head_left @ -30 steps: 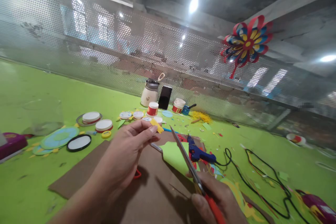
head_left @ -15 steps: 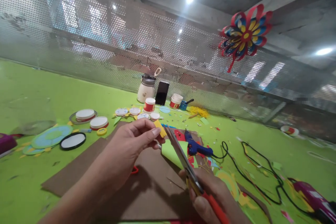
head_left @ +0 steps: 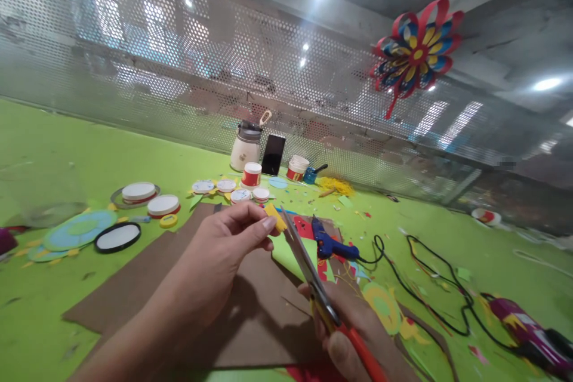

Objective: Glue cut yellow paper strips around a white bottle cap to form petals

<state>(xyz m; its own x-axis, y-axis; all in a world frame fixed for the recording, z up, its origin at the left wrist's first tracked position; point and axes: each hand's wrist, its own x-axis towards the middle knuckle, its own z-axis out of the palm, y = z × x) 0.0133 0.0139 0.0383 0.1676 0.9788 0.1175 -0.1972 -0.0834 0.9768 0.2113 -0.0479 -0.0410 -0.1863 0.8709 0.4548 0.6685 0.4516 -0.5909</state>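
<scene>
My left hand (head_left: 237, 233) pinches a small piece of yellow paper (head_left: 275, 217) between thumb and fingertips. Wrapped round the red handles of a pair of scissors (head_left: 308, 268) is my right hand (head_left: 344, 328). The metal blades point up and away, their tips close beside the yellow piece; whether they touch it I cannot tell. Beneath both hands lies a brown cardboard sheet (head_left: 268, 334). A light green paper sheet (head_left: 290, 256) and a blue glue gun (head_left: 333, 246) rest just beyond the scissors.
On the green table (head_left: 147, 155) stand a white jug (head_left: 246, 149), a black phone (head_left: 273, 155) and red-white tubs (head_left: 252, 175). Lids (head_left: 163, 205) and paper flowers (head_left: 80, 230) lie left. To the right are a black cable (head_left: 416, 301) and a purple tool (head_left: 528, 331).
The view has shifted slightly, so the table things sit a little further left. Both hands keep their grips, with the scissor tips still beside the yellow paper.
</scene>
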